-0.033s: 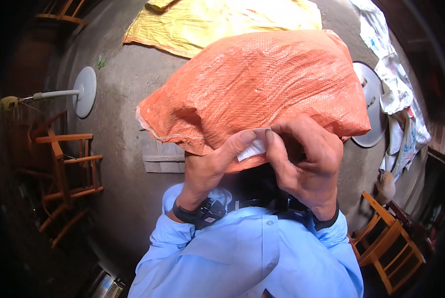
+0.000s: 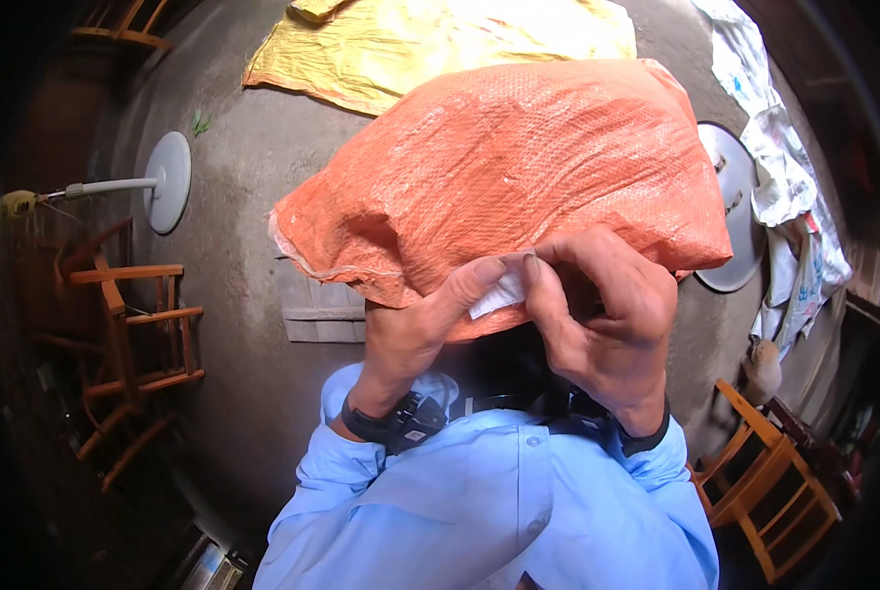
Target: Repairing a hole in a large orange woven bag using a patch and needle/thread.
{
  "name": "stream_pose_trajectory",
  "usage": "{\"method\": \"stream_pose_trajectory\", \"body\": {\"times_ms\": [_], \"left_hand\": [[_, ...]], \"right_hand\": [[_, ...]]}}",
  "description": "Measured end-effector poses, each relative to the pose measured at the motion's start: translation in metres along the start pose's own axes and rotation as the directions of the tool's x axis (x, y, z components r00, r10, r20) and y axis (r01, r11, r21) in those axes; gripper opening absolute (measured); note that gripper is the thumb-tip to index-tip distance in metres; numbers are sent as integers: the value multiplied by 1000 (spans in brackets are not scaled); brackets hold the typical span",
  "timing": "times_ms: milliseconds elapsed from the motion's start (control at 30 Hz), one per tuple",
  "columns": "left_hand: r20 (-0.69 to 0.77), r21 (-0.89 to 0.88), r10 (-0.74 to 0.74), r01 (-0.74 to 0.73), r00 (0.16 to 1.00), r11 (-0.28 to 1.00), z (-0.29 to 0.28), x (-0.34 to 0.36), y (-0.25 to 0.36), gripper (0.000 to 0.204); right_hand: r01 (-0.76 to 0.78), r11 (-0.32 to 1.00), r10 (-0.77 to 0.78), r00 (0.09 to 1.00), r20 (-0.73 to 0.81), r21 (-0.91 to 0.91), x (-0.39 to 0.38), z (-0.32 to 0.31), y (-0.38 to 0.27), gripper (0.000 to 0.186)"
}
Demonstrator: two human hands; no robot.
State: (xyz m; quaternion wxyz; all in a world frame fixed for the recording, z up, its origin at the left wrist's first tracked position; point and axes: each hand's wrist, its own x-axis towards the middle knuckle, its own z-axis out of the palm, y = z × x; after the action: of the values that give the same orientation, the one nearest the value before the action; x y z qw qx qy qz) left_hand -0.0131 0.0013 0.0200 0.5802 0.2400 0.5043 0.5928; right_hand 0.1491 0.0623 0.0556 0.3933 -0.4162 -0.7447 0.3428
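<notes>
A filled orange woven sack [image 2: 519, 157] lies across the middle of the view, in front of my body. At its near edge is a small white piece [image 2: 494, 295], which looks like paper or a label. My left hand [image 2: 410, 324] grips this edge, its thumb on the white piece and its fingers hidden beneath the sack. With thumb and bent forefinger, my right hand [image 2: 617, 315] pinches the same piece beside the left thumb.
A yellow sheet [image 2: 342, 59] lies on the concrete floor [image 2: 224, 295] beyond the sack. Left are wooden chairs [image 2: 140, 317] and a round-based metal stand [image 2: 168, 182]. Right are a metal disc [image 2: 730, 206], white sacks [image 2: 784, 177] and another chair [image 2: 764, 452]. A wooden board [image 2: 317, 329] lies beneath.
</notes>
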Motion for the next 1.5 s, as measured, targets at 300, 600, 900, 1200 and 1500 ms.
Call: {"method": "stream_pose_trajectory", "body": {"times_ms": [300, 600, 900, 1200, 1500], "left_hand": [[-23, 27, -3, 4, 1000, 1000, 1, -3, 0, 31], [-61, 122, 70, -62, 996, 991, 2, -4, -3, 32], [53, 126, 30, -37, 998, 991, 1, -4, 4, 36], [79, 225, 7, -25, 997, 974, -3, -1, 3, 28], [36, 189, -24, 17, 999, 982, 3, -1, 7, 28]], "right_hand": [[-46, 998, 47, 999, -15, 32, -4, 6, 9, 10], [-75, 995, 77, 997, -28, 66, -7, 6, 10, 8], [-113, 991, 114, 993, -9, 67, -6, 4, 8, 8], [-31, 998, 32, 999, -19, 64, -8, 4, 13, 10], [27, 999, -26, 999, -29, 35, -9, 4, 16, 13]]}}
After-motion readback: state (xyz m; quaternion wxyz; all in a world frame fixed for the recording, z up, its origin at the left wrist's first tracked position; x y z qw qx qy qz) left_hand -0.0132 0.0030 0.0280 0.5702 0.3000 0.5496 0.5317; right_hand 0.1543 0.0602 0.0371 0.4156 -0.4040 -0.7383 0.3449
